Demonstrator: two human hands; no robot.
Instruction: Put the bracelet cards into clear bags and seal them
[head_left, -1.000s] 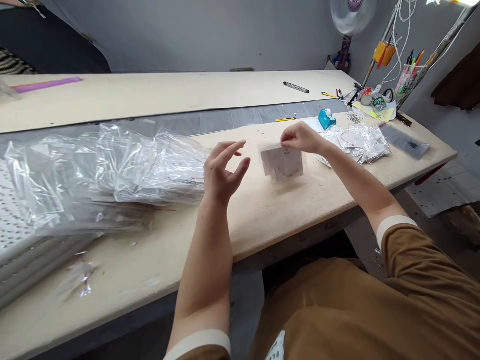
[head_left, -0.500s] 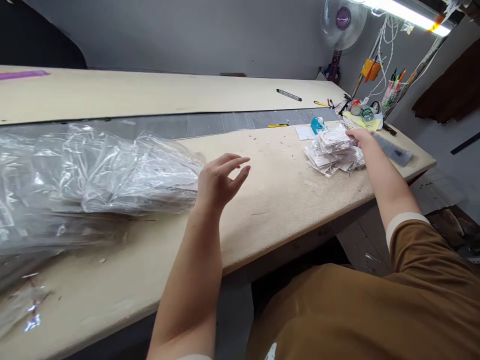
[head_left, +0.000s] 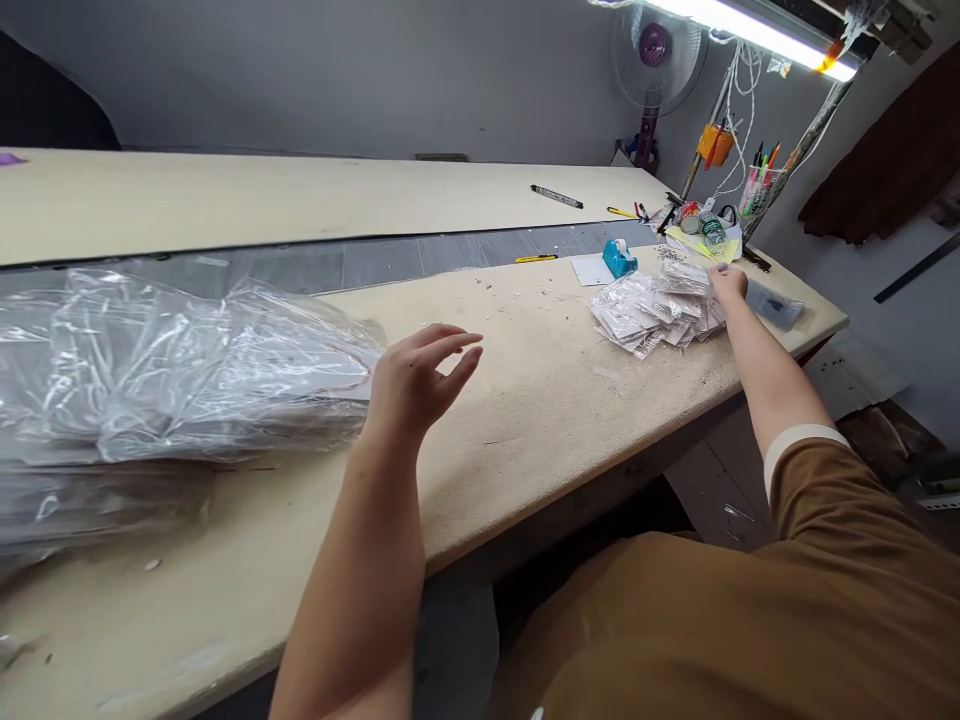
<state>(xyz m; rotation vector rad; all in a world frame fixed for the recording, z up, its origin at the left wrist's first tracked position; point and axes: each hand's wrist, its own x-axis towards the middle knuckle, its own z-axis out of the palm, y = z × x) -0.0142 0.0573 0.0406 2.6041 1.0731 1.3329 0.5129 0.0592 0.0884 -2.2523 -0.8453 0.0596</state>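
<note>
My left hand (head_left: pixel 416 378) hovers over the beige table (head_left: pixel 525 400) with its fingers spread and nothing in it, just right of a big heap of clear plastic bags (head_left: pixel 187 365). My right hand (head_left: pixel 729 285) reaches far to the right and rests on the far edge of a pile of small packed clear packets (head_left: pixel 656 308). Its fingers curl down onto the pile and are partly hidden, so I cannot see whether they pinch a packet.
A teal tape dispenser (head_left: pixel 619 258) and a white card stand behind the packets. A black marker (head_left: pixel 556 196), pens, a cup of pens (head_left: pixel 757 180), tape rolls and a fan (head_left: pixel 656 50) crowd the far right corner. A dark grey strip (head_left: pixel 450 255) runs along the table.
One second ago my right hand held a packed packet in front of me; it has carried it right and now rests on the packet pile. My left hand stayed open. The view swung right.
</note>
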